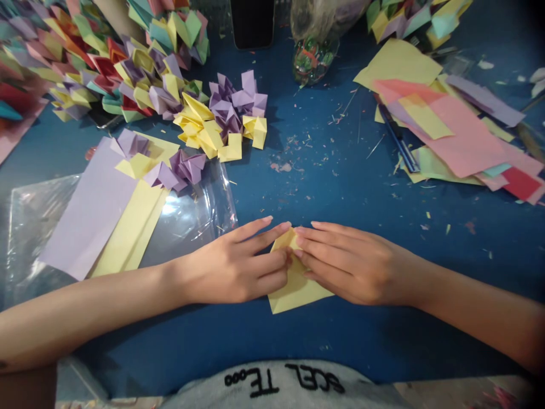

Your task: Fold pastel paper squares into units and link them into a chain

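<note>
A yellow sheet of paper [293,292], partly folded at its top, lies on the blue table close to my body. On its left side my left hand [242,261] has its lower fingers curled in at the sheet, while the upper ones reach across toward the peak. From the other side my right hand [357,261] presses its fingertips on the fold, its fingers close together. The two hands nearly meet at the middle of the paper. Both thumbs and part of the fold are hidden under the fingers.
Purple and yellow folded paper pieces [232,111] cluster at the back left. Purple paper strips [91,210] lie on clear plastic. Loose pink sheets [460,130] and a blue pen [400,139] are at right. A phone [252,23] and a bag of marbles [315,59] stand behind.
</note>
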Demonstrator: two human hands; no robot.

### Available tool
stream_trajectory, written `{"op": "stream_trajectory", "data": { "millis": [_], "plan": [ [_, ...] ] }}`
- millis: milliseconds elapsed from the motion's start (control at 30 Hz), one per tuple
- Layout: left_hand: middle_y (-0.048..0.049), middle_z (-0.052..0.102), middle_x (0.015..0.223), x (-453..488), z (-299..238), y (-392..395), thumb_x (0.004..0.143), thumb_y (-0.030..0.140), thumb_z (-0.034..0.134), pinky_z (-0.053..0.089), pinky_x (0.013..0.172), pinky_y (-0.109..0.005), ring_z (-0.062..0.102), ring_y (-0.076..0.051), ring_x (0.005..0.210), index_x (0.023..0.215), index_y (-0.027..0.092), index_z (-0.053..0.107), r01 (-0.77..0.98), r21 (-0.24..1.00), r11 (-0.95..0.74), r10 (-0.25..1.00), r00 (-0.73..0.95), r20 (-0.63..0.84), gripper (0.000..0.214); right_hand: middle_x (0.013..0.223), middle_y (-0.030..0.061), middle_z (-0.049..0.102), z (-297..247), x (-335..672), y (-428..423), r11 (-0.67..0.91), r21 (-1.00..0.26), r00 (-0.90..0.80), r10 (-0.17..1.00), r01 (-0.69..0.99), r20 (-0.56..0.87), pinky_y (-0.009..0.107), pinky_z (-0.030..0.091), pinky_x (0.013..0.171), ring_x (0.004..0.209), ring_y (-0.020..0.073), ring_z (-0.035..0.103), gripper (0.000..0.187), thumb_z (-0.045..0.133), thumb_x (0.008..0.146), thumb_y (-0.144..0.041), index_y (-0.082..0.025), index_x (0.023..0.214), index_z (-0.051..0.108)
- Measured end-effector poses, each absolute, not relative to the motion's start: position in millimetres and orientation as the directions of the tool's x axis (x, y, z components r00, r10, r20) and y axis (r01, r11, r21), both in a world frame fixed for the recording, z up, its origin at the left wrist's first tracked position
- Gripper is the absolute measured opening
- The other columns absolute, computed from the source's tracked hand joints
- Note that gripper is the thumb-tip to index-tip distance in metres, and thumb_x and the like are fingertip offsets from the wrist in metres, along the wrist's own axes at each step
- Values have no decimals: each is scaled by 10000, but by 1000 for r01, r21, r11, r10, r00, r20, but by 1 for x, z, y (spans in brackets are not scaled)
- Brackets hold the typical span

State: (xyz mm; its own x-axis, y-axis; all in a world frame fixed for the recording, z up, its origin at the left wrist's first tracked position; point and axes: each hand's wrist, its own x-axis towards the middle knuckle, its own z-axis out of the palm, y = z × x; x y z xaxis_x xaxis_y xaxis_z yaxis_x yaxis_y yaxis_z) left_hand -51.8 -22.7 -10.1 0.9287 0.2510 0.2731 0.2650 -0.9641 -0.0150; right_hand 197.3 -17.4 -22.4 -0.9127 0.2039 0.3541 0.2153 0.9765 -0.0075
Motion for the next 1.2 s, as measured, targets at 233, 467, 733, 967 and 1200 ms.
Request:
{"op": "stream_trajectory", "data": {
  "millis": [233, 467, 733, 967, 1200],
  "plan": [
    [-52, 624, 1063, -52, -12, -20, 902, 111, 414, 341, 1069, -496, 422, -302, 1261, 969, 150, 595, 246, 77, -966, 256, 948, 190, 198, 1097, 161, 646, -23, 196, -17, 977, -3, -909, 199, 213, 367, 426, 480, 971, 1105, 269, 570, 229, 612, 798, -163, -58, 1002, 616],
    [-34, 611, 1062, -52, -11, -20, 901, 129, 416, 311, 1076, -528, 395, -331, 1273, 1000, 169, 583, 262, 80, -962, 272, 944, 185, 199, 1043, 138, 677, -20, 194, -16, 976, 11, -894, 194, 217, 404, 409, 518, 924, 1067, 261, 598, 206, 604, 803, -179, -60, 969, 630],
    [-30, 592, 1106, -52, -12, -20, 891, 145, 434, 336, 1066, -511, 407, -340, 1261, 1006, 171, 578, 250, 44, -967, 254, 949, 189, 186, 722, 74, 709, -12, 200, -19, 977, 119, -862, 96, 178, 499, 349, 585, 781, 750, 205, 679, 163, 622, 789, -241, -84, 823, 650],
    [-38, 592, 1094, -51, -10, -20, 889, 134, 425, 365, 1045, -499, 414, -336, 1257, 1006, 168, 572, 246, 24, -969, 246, 953, 178, 191, 670, 23, 664, -10, 204, -20, 975, 113, -815, 96, 194, 571, 329, 584, 733, 632, 145, 626, 129, 579, 808, -229, -122, 837, 647],
    [-13, 635, 1035, -52, -8, -22, 889, 128, 453, 368, 1050, -496, 472, -295, 1219, 969, 179, 600, 247, -32, -969, 234, 948, 217, 175, 874, 86, 712, -12, 199, -19, 978, 74, -857, 132, 194, 498, 367, 555, 845, 832, 188, 661, 174, 576, 812, -247, -108, 890, 647]
  ]
}}
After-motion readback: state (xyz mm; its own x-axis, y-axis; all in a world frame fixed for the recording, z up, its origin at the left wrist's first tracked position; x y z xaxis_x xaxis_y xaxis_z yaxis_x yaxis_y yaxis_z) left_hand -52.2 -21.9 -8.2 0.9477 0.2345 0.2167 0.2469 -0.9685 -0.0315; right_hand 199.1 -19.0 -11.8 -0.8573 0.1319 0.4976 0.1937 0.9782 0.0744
